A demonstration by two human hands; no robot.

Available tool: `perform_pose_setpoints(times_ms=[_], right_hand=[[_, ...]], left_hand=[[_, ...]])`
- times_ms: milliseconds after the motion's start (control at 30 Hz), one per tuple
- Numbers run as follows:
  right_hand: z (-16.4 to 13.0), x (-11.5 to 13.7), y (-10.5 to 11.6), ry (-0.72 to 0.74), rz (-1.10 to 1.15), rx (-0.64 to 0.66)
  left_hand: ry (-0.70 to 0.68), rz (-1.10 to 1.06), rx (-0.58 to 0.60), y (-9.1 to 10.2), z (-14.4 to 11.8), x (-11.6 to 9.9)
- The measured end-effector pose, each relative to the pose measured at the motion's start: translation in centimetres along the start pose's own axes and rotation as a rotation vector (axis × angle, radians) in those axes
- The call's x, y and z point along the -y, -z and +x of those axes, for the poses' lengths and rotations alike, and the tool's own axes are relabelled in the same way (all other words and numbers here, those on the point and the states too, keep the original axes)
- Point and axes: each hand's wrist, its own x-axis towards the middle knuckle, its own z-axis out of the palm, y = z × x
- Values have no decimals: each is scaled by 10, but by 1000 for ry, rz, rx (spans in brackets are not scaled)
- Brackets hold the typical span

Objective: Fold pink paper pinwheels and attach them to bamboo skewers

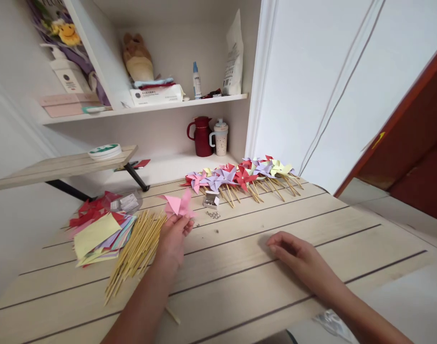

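Observation:
My left hand (pixel 174 236) holds a folded pink paper pinwheel (pixel 178 204) by its lower edge, just above the wooden table (pixel 239 277). Right beside that hand, on the left, lies a heap of bamboo sticks (pixel 135 251). My right hand (pixel 293 253) rests flat on the table with its fingers loosely together and nothing in it. A row of finished pinwheels on sticks (pixel 243 177) lies along the far edge of the table. A small box of metal pins (pixel 211 200) with loose pins next to it sits just beyond the pink pinwheel.
A stack of coloured paper squares (pixel 98 234) lies at the left. Behind it stand a small wooden riser (pixel 60 167), a red jug (pixel 202 136) and a white cup (pixel 220 137). Shelves with boxes and bottles rise at the back. A red-brown door (pixel 411 134) stands at the right.

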Motion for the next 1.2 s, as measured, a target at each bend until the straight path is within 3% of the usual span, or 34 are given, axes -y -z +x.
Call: perform_pose_setpoints(times_ms=[167,367,467,567,700,833,967,1067,1200], right_hand=[[-11,11,-21,43,-2,98],[-31,32,-49,3,227,104],[-49,64,-73,110,384,311],[-63,95,-99,339,250,475],[-65,103,-122,404,138,760],[-54,84,-132,176,449,689],[-34,70,-129,-20,684,280],[-24,68,-121,30,728,102],[-25,70,-113,143,698,96]], left_hand=[[4,-64,39,9,-34,-20],[-55,-41,-52,45,-73,-11],[-45,-60,-78,56,-85,-10],[-87,-103,-69,59,-96,-17],[-120,-138,-22,55,-112,-20],[-117,-101,28,47,-119,-11],[-169,32,72,37,-119,-2],[-240,180,69,29,-121,0],[-284,342,82,22,-126,7]])
